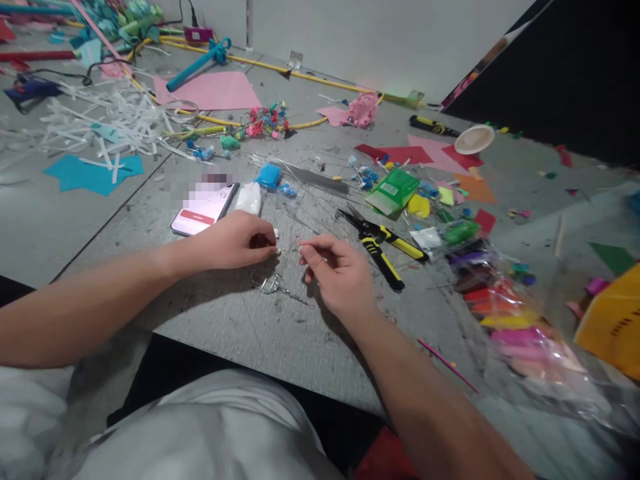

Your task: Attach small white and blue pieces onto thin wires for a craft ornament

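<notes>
My left hand is closed, its fingertips pinched on a small white piece that looks like soft clay. Facing it across a small gap, my right hand has thumb and forefinger pressed together; anything between them is too small to make out. Just below both hands, a bent silver wire shape with a twisted tail lies on the grey table. Behind my left hand are a white packet and a phone with a lit screen. Black-and-yellow pliers rest to the right of my right hand.
Straight wires and a blue clay lump lie farther back. Right of the pliers are a green packet and a clear bag of coloured clay. Shredded white paper covers the far left. A wall bounds the back.
</notes>
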Tool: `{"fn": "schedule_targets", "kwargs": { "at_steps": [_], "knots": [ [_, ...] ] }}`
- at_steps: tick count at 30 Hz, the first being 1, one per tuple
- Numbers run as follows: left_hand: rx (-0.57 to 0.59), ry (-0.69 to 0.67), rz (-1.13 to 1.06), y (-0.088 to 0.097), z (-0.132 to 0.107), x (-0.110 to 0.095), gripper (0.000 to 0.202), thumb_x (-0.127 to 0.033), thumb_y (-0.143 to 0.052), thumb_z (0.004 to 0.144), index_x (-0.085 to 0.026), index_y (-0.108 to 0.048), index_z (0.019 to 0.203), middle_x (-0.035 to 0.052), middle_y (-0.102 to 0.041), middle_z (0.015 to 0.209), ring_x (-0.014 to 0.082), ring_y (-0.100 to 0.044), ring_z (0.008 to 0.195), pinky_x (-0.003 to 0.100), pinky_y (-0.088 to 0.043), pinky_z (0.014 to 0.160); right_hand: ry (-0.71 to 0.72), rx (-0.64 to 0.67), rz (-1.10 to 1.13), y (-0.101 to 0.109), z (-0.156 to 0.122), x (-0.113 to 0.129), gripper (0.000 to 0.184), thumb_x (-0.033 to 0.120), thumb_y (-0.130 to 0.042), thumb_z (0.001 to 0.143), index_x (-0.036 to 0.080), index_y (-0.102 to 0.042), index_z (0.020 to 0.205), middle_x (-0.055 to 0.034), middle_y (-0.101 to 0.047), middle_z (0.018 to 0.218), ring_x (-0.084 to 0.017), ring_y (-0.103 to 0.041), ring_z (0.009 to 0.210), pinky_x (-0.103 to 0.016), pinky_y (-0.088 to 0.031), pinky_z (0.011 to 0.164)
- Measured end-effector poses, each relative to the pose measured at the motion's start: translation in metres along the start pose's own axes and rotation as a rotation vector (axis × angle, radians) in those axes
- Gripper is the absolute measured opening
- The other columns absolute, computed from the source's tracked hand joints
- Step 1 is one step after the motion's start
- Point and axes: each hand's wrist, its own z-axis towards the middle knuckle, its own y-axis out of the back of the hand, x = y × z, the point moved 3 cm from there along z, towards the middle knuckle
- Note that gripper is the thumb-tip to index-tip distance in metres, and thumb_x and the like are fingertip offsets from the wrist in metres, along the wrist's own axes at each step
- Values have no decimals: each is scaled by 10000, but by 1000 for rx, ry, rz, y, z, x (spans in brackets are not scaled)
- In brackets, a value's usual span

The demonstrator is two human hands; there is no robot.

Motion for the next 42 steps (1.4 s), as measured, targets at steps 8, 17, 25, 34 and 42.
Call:
{"fn": "schedule_targets", "kwargs": {
  "at_steps": [8, 17, 25, 34, 42],
  "knots": [
    [53, -79, 283, -12, 3, 4, 242, -220, -803, 1168, -205, -1007, 1298, 99, -844, 1104, 262, -777, 993, 371, -540, 921, 39, 25, -6, -2, 0, 1, 121, 299, -613, 809, 194, -672, 821, 21, -621, 801, -20, -534, 448, -147, -442, 399],
    [48, 132, -519, 1, 4, 7, 267, -358, -1056, 1014, -152, -1008, 1177, 100, -938, 1031, 209, -793, 922, 334, -599, 865, 334, 0, -223, -1, -12, 24, 70, 234, -601, 850, 223, -670, 859, -2, -646, 834, -112, -633, 749, -218, -520, 591],
    [10, 162, -984, -15, -6, -9, 523, -482, -1326, 711, -199, -969, 967, 48, -901, 1006, 197, -806, 937, 350, -649, 904, 427, -71, -218, 0, -29, 36, 139, 205, -618, 848, 305, -664, 932, 12, -638, 911, -128, -672, 775, -257, -574, 612],
    [24, 81, -1130, -29, -12, -17, 480, -520, -1305, 792, -218, -960, 934, 30, -884, 943, 174, -810, 865, 323, -667, 887, 414, -93, -231, -5, -34, 36, 160, 221, -624, 838, 345, -664, 931, 16, -675, 910, -139, -684, 701, -240, -550, 454],
    [34, 22, -1167, -30, -9, -21, 433, -452, -1339, 736, -282, -972, 890, 26, -876, 892, 189, -798, 840, 337, -673, 858, 407, -78, -251, -6, -34, 36, 170, 214, -626, 839, 346, -666, 939, 18, -684, 916, -134, -682, 659, -257, -576, 475]
  ]
}}
